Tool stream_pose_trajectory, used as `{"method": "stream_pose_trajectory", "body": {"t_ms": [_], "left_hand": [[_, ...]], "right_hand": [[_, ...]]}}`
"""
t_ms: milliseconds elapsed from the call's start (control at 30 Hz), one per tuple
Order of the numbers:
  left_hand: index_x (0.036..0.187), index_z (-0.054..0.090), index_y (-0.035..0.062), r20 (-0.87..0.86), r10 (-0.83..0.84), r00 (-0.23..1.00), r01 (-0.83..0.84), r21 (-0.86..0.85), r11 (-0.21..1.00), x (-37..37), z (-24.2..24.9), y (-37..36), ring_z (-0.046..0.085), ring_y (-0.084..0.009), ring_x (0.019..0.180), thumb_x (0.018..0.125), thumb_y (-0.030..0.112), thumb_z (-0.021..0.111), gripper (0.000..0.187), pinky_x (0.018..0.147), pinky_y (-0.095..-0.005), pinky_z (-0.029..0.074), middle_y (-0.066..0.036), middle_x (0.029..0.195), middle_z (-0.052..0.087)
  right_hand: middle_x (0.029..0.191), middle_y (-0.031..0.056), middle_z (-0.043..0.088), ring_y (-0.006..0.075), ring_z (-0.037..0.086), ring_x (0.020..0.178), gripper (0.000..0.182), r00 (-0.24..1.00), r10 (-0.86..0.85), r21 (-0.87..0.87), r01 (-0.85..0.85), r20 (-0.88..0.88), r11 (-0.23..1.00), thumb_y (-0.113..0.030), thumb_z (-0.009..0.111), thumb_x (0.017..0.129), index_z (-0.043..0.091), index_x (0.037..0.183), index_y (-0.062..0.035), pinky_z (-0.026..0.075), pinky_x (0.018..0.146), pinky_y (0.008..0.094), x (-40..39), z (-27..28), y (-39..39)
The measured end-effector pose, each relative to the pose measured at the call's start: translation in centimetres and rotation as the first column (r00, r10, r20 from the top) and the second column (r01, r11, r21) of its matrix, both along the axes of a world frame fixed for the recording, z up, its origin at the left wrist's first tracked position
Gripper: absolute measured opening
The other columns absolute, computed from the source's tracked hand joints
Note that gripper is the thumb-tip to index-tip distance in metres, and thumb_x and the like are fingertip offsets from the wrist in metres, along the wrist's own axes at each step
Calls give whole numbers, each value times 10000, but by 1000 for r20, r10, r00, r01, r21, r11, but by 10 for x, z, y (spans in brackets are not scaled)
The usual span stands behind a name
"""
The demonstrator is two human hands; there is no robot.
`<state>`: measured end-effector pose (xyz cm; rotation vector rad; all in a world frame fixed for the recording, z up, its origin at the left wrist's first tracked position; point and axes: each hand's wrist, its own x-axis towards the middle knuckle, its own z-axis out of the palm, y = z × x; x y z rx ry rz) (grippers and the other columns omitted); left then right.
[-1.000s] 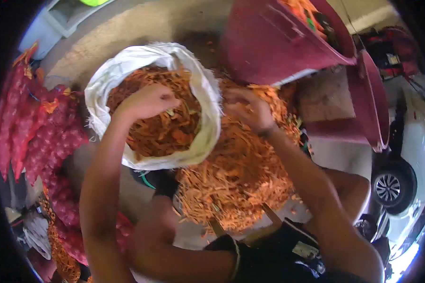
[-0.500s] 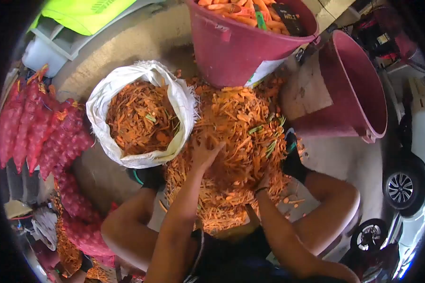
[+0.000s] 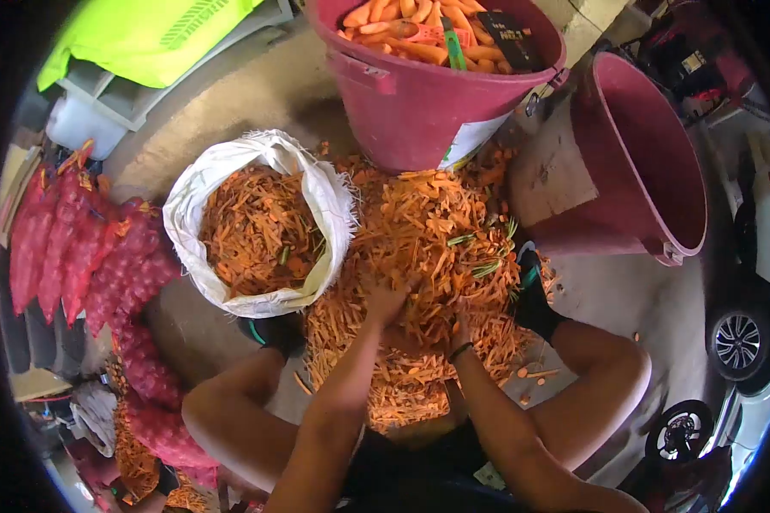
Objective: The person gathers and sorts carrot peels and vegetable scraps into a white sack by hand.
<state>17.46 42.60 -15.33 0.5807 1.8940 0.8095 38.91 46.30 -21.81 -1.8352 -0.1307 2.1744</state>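
A large heap of orange carrot peelings point(image 3: 436, 214) lies on the floor between my legs. My left hand point(image 3: 387, 303) is pushed into the heap from its left side, its fingers partly covered by peelings. Opposite it, my right hand point(image 3: 460, 332), with a dark band at the wrist, grips the near right of the same clump. The clump is held between both hands; most fingertips are hidden. Left of the heap stands a white woven sack point(image 3: 338, 201) with its rim rolled open, filled with carrot peelings point(image 3: 261, 227).
Behind the heap stands a maroon tub point(image 3: 436, 111) of peeled carrots point(image 3: 415, 21), with a green-handled peeler point(image 3: 453, 47) on top. Another maroon tub point(image 3: 607, 171) leans at the right. Red mesh bags point(image 3: 145, 265) of round produce line the left. A car wheel point(image 3: 736, 340) is far right.
My left hand has moved down and toward me, deeper into the peelings. My right hand has shifted slightly up and left, and a clump is now gathered between the hands.
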Motion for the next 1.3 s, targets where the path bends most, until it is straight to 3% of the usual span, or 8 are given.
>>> {"method": "stream_pose_trajectory", "body": {"t_ms": [200,300,467,833,933,1033,1133,1300], "left_hand": [[1251,631,30,146,80,986,-92,75,993,18,74,-10,616,-266,1085,835,508,726,641,919,-388,498,-165,1200,656],[1261,622,30,365,4,931,-72,173,982,11,91,-19,617,-282,1103,797,529,752,694,945,-383,488,-175,1232,643],[1293,596,27,72,-91,993,50,437,898,-16,105,-18,621,-314,1112,782,490,763,709,963,-399,486,-201,1222,642],[1306,517,-11,386,-80,919,-230,690,686,-210,252,-44,616,-159,1065,917,171,684,461,909,-313,508,-117,1196,641],[1277,566,-12,401,204,893,-417,568,710,-279,207,-68,620,-205,1092,895,179,697,447,926,-341,496,-152,1238,623],[1295,569,-1,-322,192,927,-25,458,888,-369,105,-92,565,-304,1183,870,215,713,499,1008,-395,438,-212,1271,587],[1285,590,5,-898,92,430,150,172,974,-400,95,-113,514,-390,1232,849,252,722,519,1053,-443,391,-267,1269,565],[1354,523,2,-707,361,608,-221,287,932,-450,61,-151,525,-359,1250,849,318,741,634,1032,-418,415,-272,1346,521]], "right_hand": [[1407,150,456,317,493,1253,813,928,250,456,-103,-275,884,-716,435,907,379,1459,-121,492,979,517,36,-58,-37],[1353,144,514,329,551,1185,775,931,11,310,111,-365,944,-698,434,908,427,1425,-119,516,949,515,24,-13,-42],[1342,93,523,296,545,1177,576,794,-59,286,285,-605,915,-535,397,1009,435,1407,-120,480,1005,486,-10,56,-53],[997,125,649,243,654,828,437,877,144,495,117,-458,861,-346,550,971,544,1197,28,578,681,358,-231,215,-10],[1258,120,580,234,586,1118,664,924,245,651,5,-294,759,-412,655,937,428,1381,28,498,942,352,-323,178,-10],[1389,158,460,284,463,1255,796,867,497,848,-295,44,440,-458,710,873,388,1414,28,394,1047,382,-398,133,-14],[1489,249,285,391,268,1397,1001,572,565,630,-768,595,114,-595,765,752,374,1411,49,274,1140,441,-440,48,-13],[1451,301,269,436,262,1386,1035,590,472,700,-709,654,-85,-599,786,707,376,1397,55,276,1134,458,-448,7,-15]]}}
